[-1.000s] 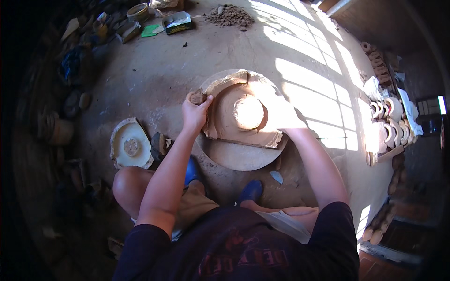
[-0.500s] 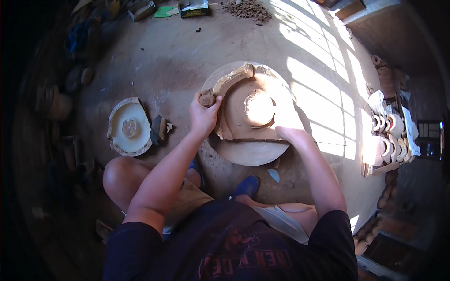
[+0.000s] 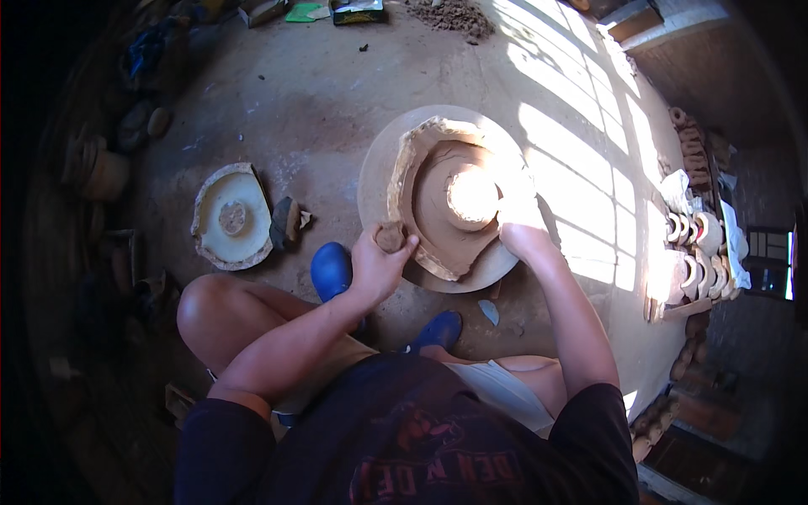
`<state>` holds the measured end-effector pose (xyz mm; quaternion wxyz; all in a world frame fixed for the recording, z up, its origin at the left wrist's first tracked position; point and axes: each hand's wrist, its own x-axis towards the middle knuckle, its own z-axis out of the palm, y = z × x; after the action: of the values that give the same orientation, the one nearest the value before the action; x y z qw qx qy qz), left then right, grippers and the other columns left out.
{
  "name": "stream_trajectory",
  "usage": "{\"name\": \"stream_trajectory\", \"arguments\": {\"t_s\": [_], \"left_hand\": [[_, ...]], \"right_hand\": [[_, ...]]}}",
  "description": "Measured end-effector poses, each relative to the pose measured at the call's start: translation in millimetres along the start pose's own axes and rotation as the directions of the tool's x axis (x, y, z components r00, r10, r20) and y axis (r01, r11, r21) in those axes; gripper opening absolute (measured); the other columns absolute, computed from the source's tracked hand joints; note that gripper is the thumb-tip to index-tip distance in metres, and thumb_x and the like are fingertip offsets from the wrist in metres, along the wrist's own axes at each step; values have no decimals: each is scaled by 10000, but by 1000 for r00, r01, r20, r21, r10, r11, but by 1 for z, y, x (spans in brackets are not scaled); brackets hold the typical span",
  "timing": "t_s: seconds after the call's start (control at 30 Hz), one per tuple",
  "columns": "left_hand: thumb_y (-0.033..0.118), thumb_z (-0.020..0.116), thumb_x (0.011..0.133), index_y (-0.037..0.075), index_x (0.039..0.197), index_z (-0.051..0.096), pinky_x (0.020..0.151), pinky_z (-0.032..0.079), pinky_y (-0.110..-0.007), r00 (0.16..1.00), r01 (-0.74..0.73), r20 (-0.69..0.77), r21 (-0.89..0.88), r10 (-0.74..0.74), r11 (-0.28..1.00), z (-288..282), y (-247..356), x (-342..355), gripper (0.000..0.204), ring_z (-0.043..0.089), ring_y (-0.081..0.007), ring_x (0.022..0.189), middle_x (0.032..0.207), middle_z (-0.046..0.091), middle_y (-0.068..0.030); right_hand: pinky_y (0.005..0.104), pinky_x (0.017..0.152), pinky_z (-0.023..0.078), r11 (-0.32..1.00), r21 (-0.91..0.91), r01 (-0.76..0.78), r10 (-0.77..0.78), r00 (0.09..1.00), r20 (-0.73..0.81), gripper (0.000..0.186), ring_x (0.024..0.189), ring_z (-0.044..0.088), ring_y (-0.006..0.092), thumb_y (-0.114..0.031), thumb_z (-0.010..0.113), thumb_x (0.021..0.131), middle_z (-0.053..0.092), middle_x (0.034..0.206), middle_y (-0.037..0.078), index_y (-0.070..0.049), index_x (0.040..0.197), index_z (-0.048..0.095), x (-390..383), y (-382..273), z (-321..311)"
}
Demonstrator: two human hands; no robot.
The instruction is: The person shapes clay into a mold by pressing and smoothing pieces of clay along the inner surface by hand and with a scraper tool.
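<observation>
A pale, thick-rimmed round mould [image 3: 399, 181], cut off along one side, rests on a round turntable [image 3: 374, 160] between my knees and the bright floor. Brown clay [image 3: 431, 225] lines its inside, around a raised round middle [image 3: 472, 199] that glares in the sun. At the mould's near left rim, my left hand [image 3: 375, 268] is closed round a small brown clay lump [image 3: 390, 237]. My right hand [image 3: 523, 229] is at the mould's right side, its fingers washed out by sunlight.
On the floor to the left lies another cut-off mould [image 3: 202, 220], white inside, beside a dark chunk [image 3: 285, 224]. Crumbled clay [image 3: 454, 18] is heaped at the far side. Curved clay pieces [image 3: 703, 265] stand stacked at right. My blue shoes [image 3: 331, 271] are close to the turntable.
The mould has turned counterclockwise, its cut edge swinging from the near side toward the lower right. My left hand has come nearer to me with the clay lump; the right has shifted slightly.
</observation>
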<state>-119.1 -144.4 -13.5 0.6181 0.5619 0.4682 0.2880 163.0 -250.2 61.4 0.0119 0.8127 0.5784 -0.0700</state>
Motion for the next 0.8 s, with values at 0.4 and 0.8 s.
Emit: {"name": "stream_trajectory", "arguments": {"t_s": [0.4,0.8], "left_hand": [[238,855,948,10,1234,656,921,548,-318,971,-236,16,-56,237,970,18,26,136,416,690,-142,1007,1105,759,-69],[149,807,951,-18,1272,650,925,555,-384,929,-348,-152,-50,337,936,20,14,79,394,725,-263,1046,1129,743,-186]], "right_hand": [[512,859,572,995,103,18,-17,1000,-5,112,953,701,434,-66,622,936,712,978,252,1,993,692,-18,-7,3],[510,870,561,999,29,-19,17,998,65,273,956,693,423,-179,586,1023,706,961,254,20,927,746,-26,-7,13]]}}
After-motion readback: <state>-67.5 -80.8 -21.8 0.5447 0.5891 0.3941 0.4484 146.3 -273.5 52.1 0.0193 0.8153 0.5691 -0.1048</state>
